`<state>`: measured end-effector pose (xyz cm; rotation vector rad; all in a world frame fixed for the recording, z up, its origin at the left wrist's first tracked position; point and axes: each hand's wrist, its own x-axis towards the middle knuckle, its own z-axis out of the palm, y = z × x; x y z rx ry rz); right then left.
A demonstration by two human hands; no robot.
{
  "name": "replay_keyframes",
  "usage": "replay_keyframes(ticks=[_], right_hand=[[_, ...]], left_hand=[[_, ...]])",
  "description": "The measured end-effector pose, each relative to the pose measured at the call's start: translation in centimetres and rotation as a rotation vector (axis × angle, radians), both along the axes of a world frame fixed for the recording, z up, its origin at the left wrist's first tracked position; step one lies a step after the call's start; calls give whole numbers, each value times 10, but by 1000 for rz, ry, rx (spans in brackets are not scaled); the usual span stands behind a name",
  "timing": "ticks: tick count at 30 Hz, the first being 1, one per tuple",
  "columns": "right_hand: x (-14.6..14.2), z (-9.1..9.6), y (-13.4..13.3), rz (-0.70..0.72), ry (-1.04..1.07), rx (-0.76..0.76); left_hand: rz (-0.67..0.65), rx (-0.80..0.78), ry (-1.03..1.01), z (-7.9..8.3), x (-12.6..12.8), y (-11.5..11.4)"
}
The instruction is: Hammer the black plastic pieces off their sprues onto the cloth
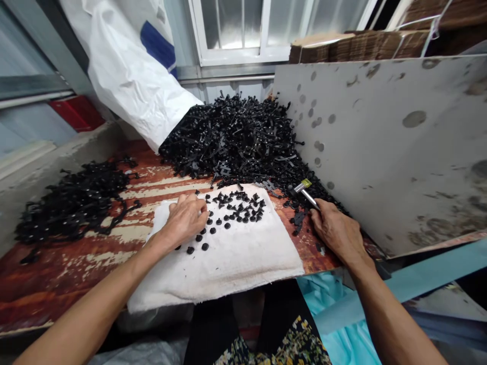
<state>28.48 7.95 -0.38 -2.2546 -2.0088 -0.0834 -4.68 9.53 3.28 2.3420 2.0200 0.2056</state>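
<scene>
My left hand (186,217) is over the left part of a white cloth (243,258), its fingers curled down among small black round-based parts (227,225). Its fingertips are partly hidden, so whatever they pinch cannot be made out. Several more of these black parts lie scattered on the cloth, thickest toward its far right. Off the cloth's right side, my right hand (340,233) is closed around the handle of a small hammer (308,195). The hammer has a shiny metal shaft and a yellow patch by its head, which rests near the black heap.
A large heap of black plastic pieces (239,137) spills from a white sack (129,76) at the back. Another black pile (76,203) sits left on the worn red tabletop (49,284). A grey spotted board (380,142) stands along the right, with stacked cardboard (361,46) behind it.
</scene>
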Motion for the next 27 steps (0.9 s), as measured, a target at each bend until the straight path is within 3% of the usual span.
replay_keyframes(ticks=[5, 12, 20, 22, 27], right_hand=[[-1, 4, -1, 1, 2, 22], [2, 2, 4, 47, 43, 76], [13, -7, 3, 47, 84, 117], [14, -7, 0, 54, 88, 152], [16, -5, -7, 99, 109, 227]], left_hand=[[-83, 113, 1, 7, 18, 20], [-181, 84, -58, 21, 94, 82], [-12, 117, -154, 69, 178, 163], [12, 136, -112, 69, 188, 177], [-179, 187, -126, 53, 197, 195]])
